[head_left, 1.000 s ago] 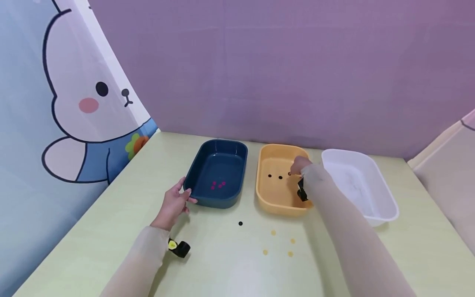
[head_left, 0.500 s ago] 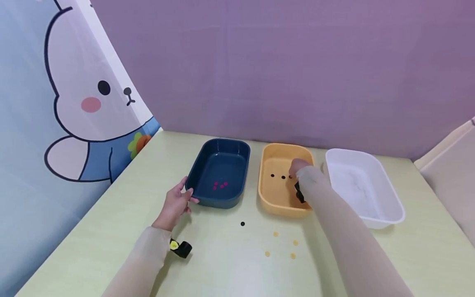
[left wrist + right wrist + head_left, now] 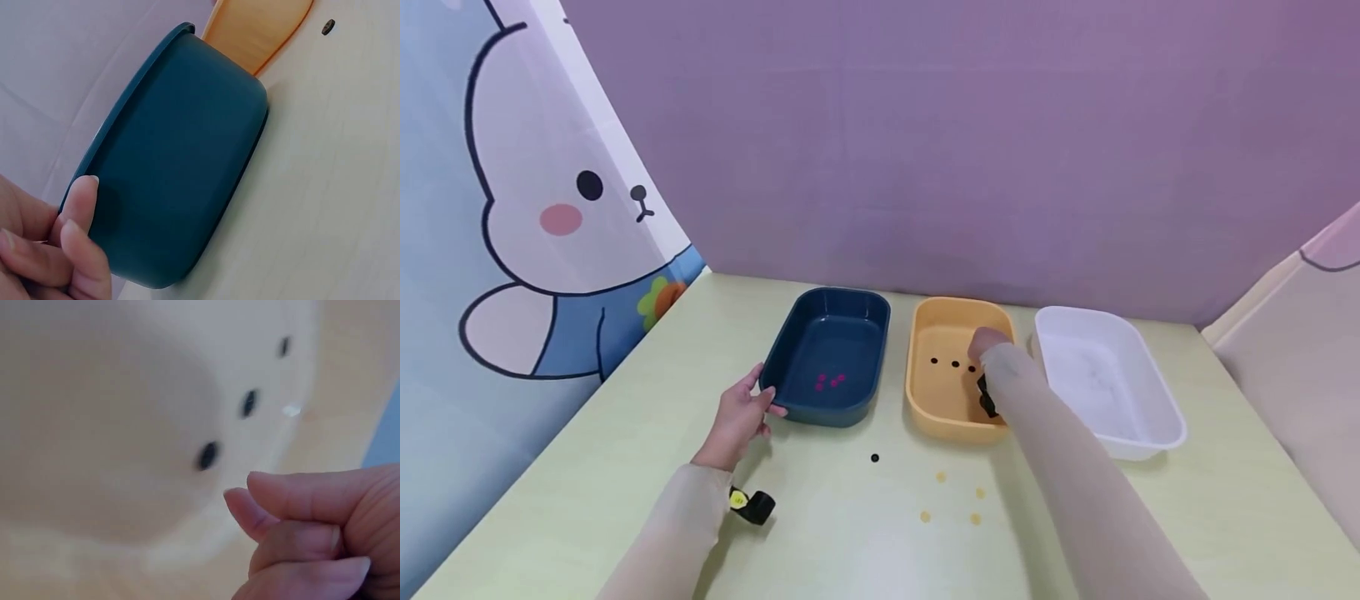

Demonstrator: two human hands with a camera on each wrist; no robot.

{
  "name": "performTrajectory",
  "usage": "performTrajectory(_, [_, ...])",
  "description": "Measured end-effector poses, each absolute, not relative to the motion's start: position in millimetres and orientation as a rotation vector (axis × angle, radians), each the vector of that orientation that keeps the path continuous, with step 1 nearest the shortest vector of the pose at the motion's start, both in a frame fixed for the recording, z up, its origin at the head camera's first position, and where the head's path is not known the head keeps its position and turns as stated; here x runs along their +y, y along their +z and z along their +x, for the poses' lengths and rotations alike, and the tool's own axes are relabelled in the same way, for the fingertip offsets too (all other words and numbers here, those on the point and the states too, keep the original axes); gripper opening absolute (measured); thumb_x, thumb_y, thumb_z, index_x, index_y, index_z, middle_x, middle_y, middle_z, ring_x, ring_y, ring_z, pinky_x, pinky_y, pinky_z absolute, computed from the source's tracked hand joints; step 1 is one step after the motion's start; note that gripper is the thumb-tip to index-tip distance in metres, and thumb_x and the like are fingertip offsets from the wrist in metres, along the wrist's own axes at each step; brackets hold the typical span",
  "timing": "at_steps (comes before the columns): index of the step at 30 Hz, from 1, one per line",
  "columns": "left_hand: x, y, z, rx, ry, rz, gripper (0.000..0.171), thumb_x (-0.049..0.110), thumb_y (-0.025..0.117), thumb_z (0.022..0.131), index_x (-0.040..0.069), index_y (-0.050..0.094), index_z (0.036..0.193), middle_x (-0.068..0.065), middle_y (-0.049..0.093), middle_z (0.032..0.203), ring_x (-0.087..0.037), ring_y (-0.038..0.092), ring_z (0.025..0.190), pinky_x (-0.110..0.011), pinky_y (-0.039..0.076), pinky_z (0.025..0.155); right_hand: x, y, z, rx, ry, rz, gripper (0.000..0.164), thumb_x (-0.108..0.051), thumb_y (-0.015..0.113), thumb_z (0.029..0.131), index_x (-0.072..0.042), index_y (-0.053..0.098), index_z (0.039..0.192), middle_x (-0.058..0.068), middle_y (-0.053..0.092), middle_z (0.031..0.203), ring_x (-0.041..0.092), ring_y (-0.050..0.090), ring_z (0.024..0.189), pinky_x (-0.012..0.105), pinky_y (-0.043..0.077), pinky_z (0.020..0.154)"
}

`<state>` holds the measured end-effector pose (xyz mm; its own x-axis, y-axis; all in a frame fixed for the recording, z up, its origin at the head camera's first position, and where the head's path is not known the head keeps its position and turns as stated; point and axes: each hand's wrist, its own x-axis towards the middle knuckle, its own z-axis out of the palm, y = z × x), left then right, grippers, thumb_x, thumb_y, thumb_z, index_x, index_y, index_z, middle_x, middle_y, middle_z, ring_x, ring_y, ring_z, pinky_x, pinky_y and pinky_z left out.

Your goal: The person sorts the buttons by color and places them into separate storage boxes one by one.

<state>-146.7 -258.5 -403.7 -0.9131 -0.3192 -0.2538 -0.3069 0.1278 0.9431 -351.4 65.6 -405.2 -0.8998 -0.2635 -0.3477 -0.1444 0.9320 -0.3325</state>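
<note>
At the left, my left hand (image 3: 741, 421) holds the near-left corner of the dark blue tray (image 3: 823, 412), thumb at the rim; the left wrist view shows fingers (image 3: 79, 200) against the tray's outside. Several small pink pieces (image 3: 821, 378) lie in that tray. My right hand (image 3: 988, 343) is over the right side of the orange-yellow tray (image 3: 955, 429). Three black buttons (image 3: 250, 403) lie in a row on its floor, just beyond my right fingertips. In the right wrist view the fingers are curled, thumb close to forefinger, and nothing shows between them.
A white tray (image 3: 1138, 450) stands right of the orange-yellow one. One black button (image 3: 875, 457) lies on the table in front of the trays, with several small pale yellow discs (image 3: 941, 477) to its right. A purple cloth (image 3: 925, 150) hangs behind.
The head view has shifted slightly. My right hand stays over the orange-yellow tray, and the third black button shows more fully beside it. The left hand keeps its place on the dark blue tray.
</note>
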Motion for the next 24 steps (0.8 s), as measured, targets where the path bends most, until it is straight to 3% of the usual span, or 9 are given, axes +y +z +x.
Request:
performTrajectory(5, [-262,-403,-147,-2.355,-1.980,0.648,0.059,0.010,0.041,0.103,0.008,0.012,0.154,0.002,0.065,0.064,-0.013,0.058,0.059,-0.022,0.040,0.045,57,-383,-337,2.616,-0.600,-0.374,0.036,0.000,0.049,0.091,-0.012,0.034,0.061,0.001,0.028,0.061,0.011,0.022,0.049,0.025,0.029,0.050])
performTrajectory(8, [-263,-402,-146,-2.351,-1.975,0.660,0.059,0.010,0.041,0.103,0.009,0.012,0.155,0.002,0.065,0.063,-0.012,0.057,0.057,-0.022,0.040,0.044,49,-370,-324,2.544,-0.747,-0.454,0.025,-0.007,0.057,0.090,-0.004,0.051,0.067,-0.001,0.040,0.064,0.008,0.027,0.044,0.023,0.033,0.047])
performTrajectory(12, [-264,-401,-144,-2.343,-1.975,0.663,0.059,0.010,0.041,0.103,0.010,0.012,0.155,0.004,0.065,0.063,-0.010,0.055,0.053,-0.021,0.040,0.044,38,-359,-299,2.516,-0.894,-0.598,0.012,-0.012,0.062,0.088,-0.002,0.067,0.092,0.002,0.057,0.078,0.008,0.037,0.047,0.022,0.035,0.045])
performTrajectory(15, [-264,-402,-144,-2.340,-1.987,0.660,0.060,0.010,0.042,0.103,0.009,0.012,0.155,0.003,0.065,0.063,-0.010,0.056,0.054,-0.021,0.040,0.044,30,-359,-277,2.544,-0.940,-0.743,0.009,-0.012,0.065,0.087,-0.003,0.068,0.089,0.003,0.061,0.079,0.010,0.045,0.052,0.024,0.039,0.048])
performTrajectory(21, [-261,-403,-146,-2.330,-1.997,0.653,0.060,0.010,0.043,0.102,0.008,0.013,0.154,0.003,0.065,0.063,-0.009,0.052,0.049,-0.022,0.040,0.043,14,-364,-228,2.497,-0.859,-1.015,0.007,-0.009,0.070,0.085,-0.004,0.071,0.090,0.001,0.068,0.087,0.013,0.055,0.074,0.031,0.047,0.073])
performTrajectory(24, [-260,-403,-148,-2.308,-1.996,0.659,0.059,0.010,0.043,0.102,0.008,0.014,0.154,0.004,0.064,0.061,-0.008,0.049,0.045,-0.021,0.040,0.043,5,-372,-211,2.431,-0.733,-1.075,0.008,-0.008,0.071,0.084,-0.005,0.071,0.091,0.000,0.068,0.089,0.014,0.054,0.074,0.030,0.046,0.072])
